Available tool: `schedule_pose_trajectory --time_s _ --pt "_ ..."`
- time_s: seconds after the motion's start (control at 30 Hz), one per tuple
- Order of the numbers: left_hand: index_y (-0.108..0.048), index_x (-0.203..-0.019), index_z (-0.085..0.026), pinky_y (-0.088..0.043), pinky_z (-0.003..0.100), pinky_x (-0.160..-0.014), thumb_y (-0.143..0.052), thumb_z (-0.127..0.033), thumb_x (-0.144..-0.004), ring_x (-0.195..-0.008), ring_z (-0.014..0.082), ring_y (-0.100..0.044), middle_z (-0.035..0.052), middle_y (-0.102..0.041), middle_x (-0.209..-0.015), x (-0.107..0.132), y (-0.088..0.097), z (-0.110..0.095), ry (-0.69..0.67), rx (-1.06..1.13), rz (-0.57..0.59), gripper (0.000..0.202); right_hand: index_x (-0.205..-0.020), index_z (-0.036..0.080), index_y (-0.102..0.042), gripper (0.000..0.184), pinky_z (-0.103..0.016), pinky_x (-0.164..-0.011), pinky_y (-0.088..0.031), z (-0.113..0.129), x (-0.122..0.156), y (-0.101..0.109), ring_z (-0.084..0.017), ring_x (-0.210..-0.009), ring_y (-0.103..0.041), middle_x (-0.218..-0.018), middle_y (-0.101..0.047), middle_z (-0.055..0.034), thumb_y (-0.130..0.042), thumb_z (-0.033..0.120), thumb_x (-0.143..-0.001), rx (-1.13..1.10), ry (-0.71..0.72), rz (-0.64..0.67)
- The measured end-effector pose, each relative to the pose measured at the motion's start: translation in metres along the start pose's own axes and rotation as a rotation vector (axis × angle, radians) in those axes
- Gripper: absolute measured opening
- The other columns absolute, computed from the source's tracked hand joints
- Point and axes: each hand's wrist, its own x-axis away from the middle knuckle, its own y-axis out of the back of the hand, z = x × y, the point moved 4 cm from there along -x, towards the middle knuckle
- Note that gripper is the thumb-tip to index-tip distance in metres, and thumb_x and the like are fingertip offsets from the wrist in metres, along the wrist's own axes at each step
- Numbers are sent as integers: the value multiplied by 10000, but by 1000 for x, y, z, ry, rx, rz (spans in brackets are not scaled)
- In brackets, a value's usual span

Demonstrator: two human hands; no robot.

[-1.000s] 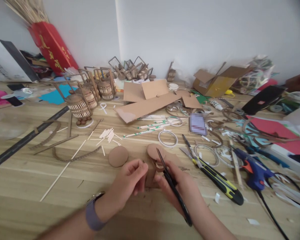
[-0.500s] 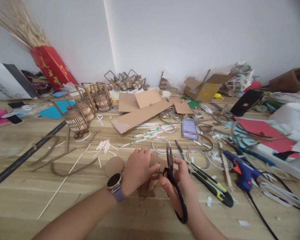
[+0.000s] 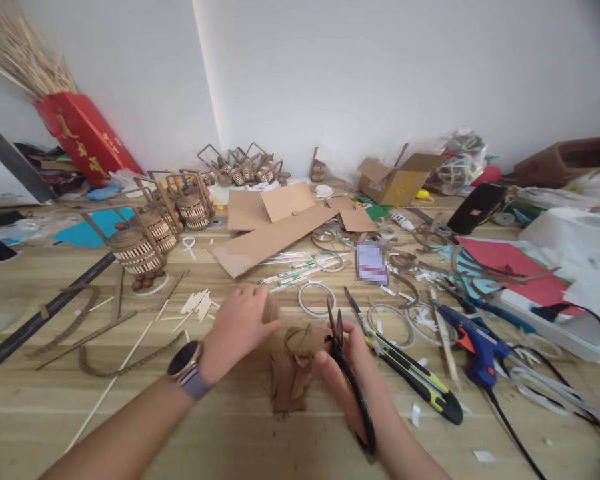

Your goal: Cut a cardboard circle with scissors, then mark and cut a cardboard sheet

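My left hand (image 3: 240, 328), with a watch (image 3: 184, 360) on the wrist, is closed on a small brown cardboard piece (image 3: 271, 309); the fingers and blur hide much of its shape. In my right hand (image 3: 363, 373) are black-handled scissors (image 3: 349, 373), their blades pointing away and slightly apart, with nothing between them. Between the hands, crumpled cardboard scraps (image 3: 290, 383) lie on the wooden table, and a thin curled offcut (image 3: 298, 339) sits just above them.
A yellow-black utility knife (image 3: 420, 380) and a blue glue gun (image 3: 480, 347) with its cord lie to the right. White tape rings (image 3: 317, 299) and cardboard sheets (image 3: 275, 233) are ahead. Small woven baskets (image 3: 139, 250) and cut sticks (image 3: 196, 305) stand or lie left.
My left hand has moved left, away from the scissors, carrying the cardboard piece. The scraps beneath are now uncovered, and the cardboard disc that lay left is hidden. The scissors' blades have parted.
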Motion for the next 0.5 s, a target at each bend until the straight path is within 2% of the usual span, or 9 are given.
schedule_pose_trajectory --time_s 0.07,0.1,0.13,0.17,0.27,0.33,0.4,0.5 --pt "-643 -1132 -103 -469 553 -985 -649 -293 -886 -1195 419 -589 228 -671 -1206 21 -6 20 49 -46 -21 311 -1151 211 -419 372 -281 -537 -479 -3 -4 3 -182 -566 -613 -722 -653 11 -532 482 -923 141 19 4" --pt "-646 -1153 -95 -416 594 -1049 -632 -265 -902 -1290 439 -523 249 -635 -1292 32 -12 27 57 -75 -51 304 -1134 213 -445 351 -300 -571 -487 -5 -5 4 -201 -612 -638 -753 -668 -8 -555 464 -915 239 28 10" --pt "-641 -1201 -99 -366 611 -1107 -635 -287 -911 -1378 442 -445 250 -579 -1399 44 -19 29 8 -107 -107 346 -1113 216 -477 338 -328 -622 -498 -6 -7 5 -231 -688 -669 -806 -688 -36 -595 449 -898 348 33 20" --pt "-611 -1284 -105 -335 616 -1143 -643 -374 -919 -1438 438 -373 240 -519 -1479 55 -28 26 -83 -88 -132 454 -1095 218 -509 336 -364 -683 -504 -7 -9 6 -268 -785 -691 -879 -708 -69 -645 431 -873 461 36 33" --pt "-374 -1539 -147 -335 590 -1174 -614 -645 -874 -1508 402 -261 195 -305 -1635 78 -60 6 -362 81 -10 864 -1142 218 -571 387 -451 -839 -477 -3 -16 10 -353 -1025 -671 -1095 -707 -145 -739 368 -827 782 -9 112" --pt "-255 -1594 -160 -309 613 -1181 -704 -685 -774 -1529 427 -157 192 -160 -1674 78 -73 -9 -389 140 120 1073 -1203 217 -584 404 -457 -872 -460 4 -25 14 -363 -1073 -652 -1158 -688 -165 -724 353 -848 916 -50 166" --pt "-222 -1605 -157 -251 643 -1192 -720 -705 -742 -1532 446 -70 204 -85 -1677 68 -77 -21 -352 151 213 1137 -1237 212 -588 392 -458 -896 -449 14 -39 19 -363 -1103 -636 -1186 -674 -170 -676 365 -888 962 -69 193" --pt "-245 -1601 -179 -153 680 -1198 -666 -775 -735 -1528 461 -28 210 -98 -1674 47 -76 -36 -411 155 229 1133 -1328 160 -550 484 -478 -957 -434 22 -70 23 -379 -1185 -594 -1276 -629 -207 -657 383 -912 1034 -101 222"
